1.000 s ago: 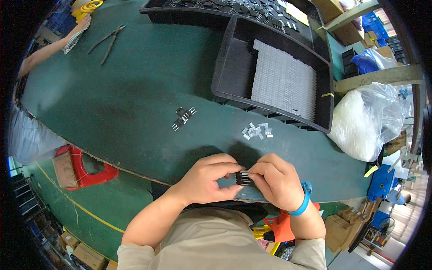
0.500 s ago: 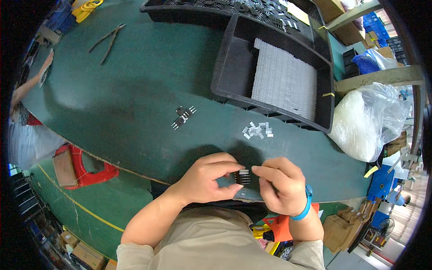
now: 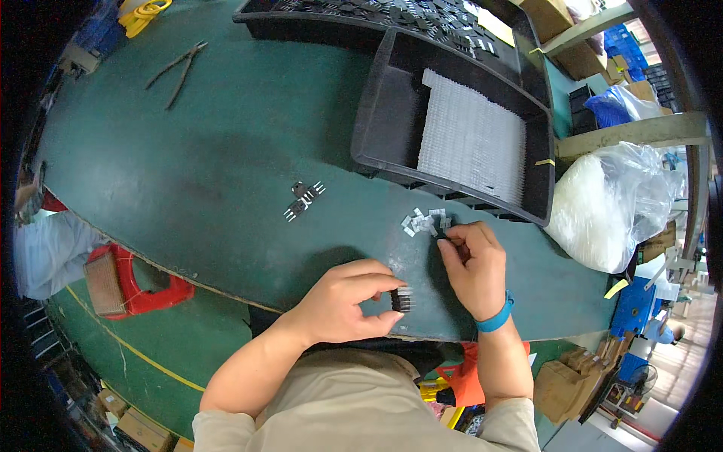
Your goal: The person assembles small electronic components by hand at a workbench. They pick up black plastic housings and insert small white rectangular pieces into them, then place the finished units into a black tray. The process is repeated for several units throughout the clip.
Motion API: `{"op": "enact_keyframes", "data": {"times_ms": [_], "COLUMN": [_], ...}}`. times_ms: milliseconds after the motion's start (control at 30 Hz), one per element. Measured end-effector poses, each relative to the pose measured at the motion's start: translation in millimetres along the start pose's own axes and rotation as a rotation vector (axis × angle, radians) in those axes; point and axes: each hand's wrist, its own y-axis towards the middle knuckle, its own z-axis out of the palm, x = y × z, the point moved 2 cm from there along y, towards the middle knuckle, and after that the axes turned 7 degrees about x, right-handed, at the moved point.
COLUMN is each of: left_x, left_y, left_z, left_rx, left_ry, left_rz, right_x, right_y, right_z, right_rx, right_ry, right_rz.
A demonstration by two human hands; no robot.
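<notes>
Small black block with a row of silver metal pins (image 3: 398,301) is being held over the near edge of the green counter (image 3: 226,151), the left hand (image 3: 346,301) pinching it between thumb and forefinger, pins pointing right. Farther out, the right hand (image 3: 480,273) is hovering at the near side of a loose pile of small translucent, flat pieces (image 3: 419,224), fingers drawn close; whether they are gripping one, cannot tell. Step in hand seems to be singling out one piece, next move probably calling for a fine pinch, block held steady.
</notes>
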Motion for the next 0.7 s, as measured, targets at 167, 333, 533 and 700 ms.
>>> {"op": "enact_keyframes", "data": {"times_ms": [167, 333, 533, 700], "left_x": [1.2, 1.9, 2.2, 1.0], "left_y": [1.3, 0.0, -0.5, 0.2], "left_z": [0.4, 0.2, -0.2, 0.5], "left_rx": [-0.009, -0.021, -0.018, -0.018], "left_ry": [0.020, -0.008, 0.008, -0.005], "left_rz": [0.034, 0.022, 0.021, 0.017], "right_x": [2.0, 3.8, 23.3, 45.4], "right_y": [7.1, -2.2, -22.9, -25.6], "right_z": [9.8, 8.5, -14.2, -22.3], "right_rx": [-0.029, 0.032, 0.205, 0.321], "right_ry": [-0.135, -0.166, 0.284, 0.310], "right_rz": [-0.124, -0.030, -0.087, -0.239]}}
